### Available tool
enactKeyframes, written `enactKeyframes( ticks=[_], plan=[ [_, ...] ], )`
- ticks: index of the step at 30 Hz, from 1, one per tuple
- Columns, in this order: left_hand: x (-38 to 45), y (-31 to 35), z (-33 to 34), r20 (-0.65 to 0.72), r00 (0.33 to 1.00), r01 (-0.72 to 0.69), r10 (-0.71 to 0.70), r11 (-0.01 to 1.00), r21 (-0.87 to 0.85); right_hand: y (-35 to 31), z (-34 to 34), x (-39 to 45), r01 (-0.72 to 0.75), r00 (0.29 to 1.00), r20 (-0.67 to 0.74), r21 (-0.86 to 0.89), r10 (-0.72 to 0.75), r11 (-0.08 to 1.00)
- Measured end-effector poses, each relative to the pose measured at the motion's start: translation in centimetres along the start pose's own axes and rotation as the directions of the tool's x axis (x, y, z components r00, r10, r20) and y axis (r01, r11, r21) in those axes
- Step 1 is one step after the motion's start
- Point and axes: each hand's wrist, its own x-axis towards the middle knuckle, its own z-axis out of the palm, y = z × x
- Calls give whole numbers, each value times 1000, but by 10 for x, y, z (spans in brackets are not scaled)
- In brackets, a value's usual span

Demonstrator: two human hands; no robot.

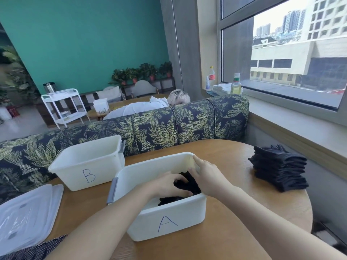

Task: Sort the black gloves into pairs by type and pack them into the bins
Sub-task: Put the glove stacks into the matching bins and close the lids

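Both hands are down inside bin A (169, 220). The left hand (170, 184) curls its fingers around black gloves (187, 184) in the bin; the right hand (204, 175) presses on the same dark bundle, though its fingertips are hidden and I cannot tell whether it pinches. The gloves look like soft, matte fabric, crumpled low against the right wall. Bin A's walls hem the hands closely. Bin B (88, 166) stands just beside it to the left, lids (28, 212) lie at the table's left edge, and a folded stack (279, 169) sits well apart near the right edge. Bare table (234, 222) lies in front.
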Motion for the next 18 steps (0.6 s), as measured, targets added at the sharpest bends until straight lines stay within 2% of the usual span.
enactKeyframes(
  ticks=[2, 4, 8, 13, 18],
  plan=[
    [-1, 0, 0, -3, 1000, -14, 14, 999, -40, 1, -1, 1, -8, 1000, 2, -4, 8, 1000],
    [-3, -1, -1, -19, 1000, -16, 13, 987, -158, 1, -2, 1, -8, 1000, -2, -2, 8, 1000],
    [-14, 0, -11, -141, 990, -24, -18, 956, -293, 3, -12, -4, 3, 998, -64, 5, -3, 1000],
    [-22, 19, -25, -347, 936, -44, -66, 953, -300, 13, -35, -14, 21, 992, -123, -5, -21, 1000],
    [-20, 79, -41, -506, 862, -157, -5, 948, -278, 40, -75, -17, 0, 977, -211, -50, -11, 999]
  ],
)
